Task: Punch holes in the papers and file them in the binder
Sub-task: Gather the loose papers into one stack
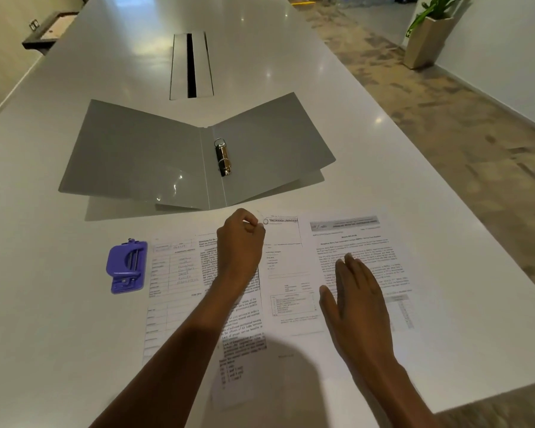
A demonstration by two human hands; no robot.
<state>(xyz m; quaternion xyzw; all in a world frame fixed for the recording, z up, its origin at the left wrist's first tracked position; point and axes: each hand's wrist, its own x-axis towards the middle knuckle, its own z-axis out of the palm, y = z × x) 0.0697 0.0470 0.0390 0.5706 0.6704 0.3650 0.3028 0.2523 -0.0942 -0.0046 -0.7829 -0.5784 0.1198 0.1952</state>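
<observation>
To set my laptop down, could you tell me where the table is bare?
Bare table left of the hole punch and right of the binder. Crowded in front: papers, left hand pinching, right hand pressing.

binder [142, 156] behind papers [288, 273] on table [414, 211]; hole punch [125, 267] left of papers.

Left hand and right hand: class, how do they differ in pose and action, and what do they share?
The left hand curls, pinching a top corner of the papers; the right hand lies flat, fingers straight. The left hand is at the far edge; the right hand rests mid-sheet. Both touch the papers.
</observation>
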